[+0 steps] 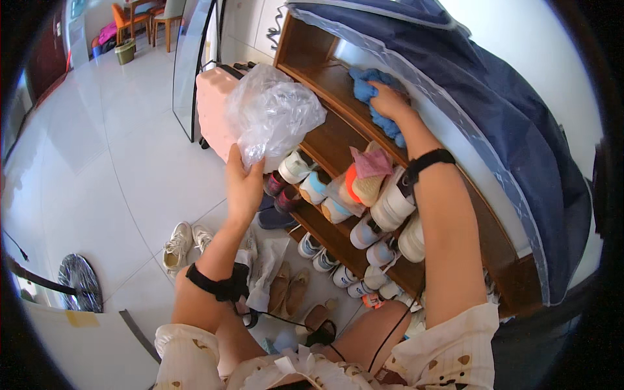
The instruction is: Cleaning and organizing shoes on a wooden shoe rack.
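Observation:
My left hand (245, 183) is closed on the lower edge of a crumpled clear plastic bag (276, 107), held up in front of a pink suitcase (214, 107). With my right hand (390, 101) I press a blue cloth (364, 84) onto an upper board of the brown wooden shoe rack (331, 133); the fingers are bent around the cloth. Below, the rack's shelves carry several pairs of shoes, among them white sneakers (393, 205) and a pair of insoles (367, 185) with a pink piece on top.
A dark blue fabric cover (494, 110) is folded back over the rack's right side. White sneakers (177, 247), beige flats (288, 289) and dark slippers (275, 218) lie on the tiled floor. A glass panel (188, 78) stands behind the suitcase. Chairs (123, 23) are far left.

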`<state>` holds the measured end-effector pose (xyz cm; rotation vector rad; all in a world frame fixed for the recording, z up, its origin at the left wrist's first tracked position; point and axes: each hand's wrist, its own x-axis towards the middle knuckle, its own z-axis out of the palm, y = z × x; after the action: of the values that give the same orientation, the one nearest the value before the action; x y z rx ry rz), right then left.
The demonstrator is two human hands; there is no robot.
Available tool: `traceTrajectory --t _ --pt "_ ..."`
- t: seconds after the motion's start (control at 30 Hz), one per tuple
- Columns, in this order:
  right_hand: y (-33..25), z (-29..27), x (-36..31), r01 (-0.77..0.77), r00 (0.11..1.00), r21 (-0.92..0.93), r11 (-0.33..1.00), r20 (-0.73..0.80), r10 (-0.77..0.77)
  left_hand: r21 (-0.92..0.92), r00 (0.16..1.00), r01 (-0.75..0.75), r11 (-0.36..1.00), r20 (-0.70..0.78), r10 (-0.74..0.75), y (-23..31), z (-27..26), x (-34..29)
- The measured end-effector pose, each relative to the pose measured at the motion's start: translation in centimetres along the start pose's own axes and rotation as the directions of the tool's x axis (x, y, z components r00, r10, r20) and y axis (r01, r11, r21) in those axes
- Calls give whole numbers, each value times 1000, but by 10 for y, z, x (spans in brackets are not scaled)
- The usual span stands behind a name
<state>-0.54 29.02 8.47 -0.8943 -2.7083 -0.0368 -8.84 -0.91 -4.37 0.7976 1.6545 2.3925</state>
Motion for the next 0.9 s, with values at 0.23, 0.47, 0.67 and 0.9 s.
traceTrajectory --t 0.23,0.47,0.67,0.9 --pt "81 -49 -113 -331 936 -106 938 87 341 500 950 -309 809 127 284 11 23 10" --pt "121 -87 -209 -409 902 -62 911 122 413 662 747 -621 420 338 572 26 100 84" --pt "146 -109 -271 -481 859 -227 847 73 507 824 818 -540 173 466 337 24 142 134" --pt "182 -127 -354 -588 803 -141 796 13 596 917 916 -398 19 396 70 34 191 154"
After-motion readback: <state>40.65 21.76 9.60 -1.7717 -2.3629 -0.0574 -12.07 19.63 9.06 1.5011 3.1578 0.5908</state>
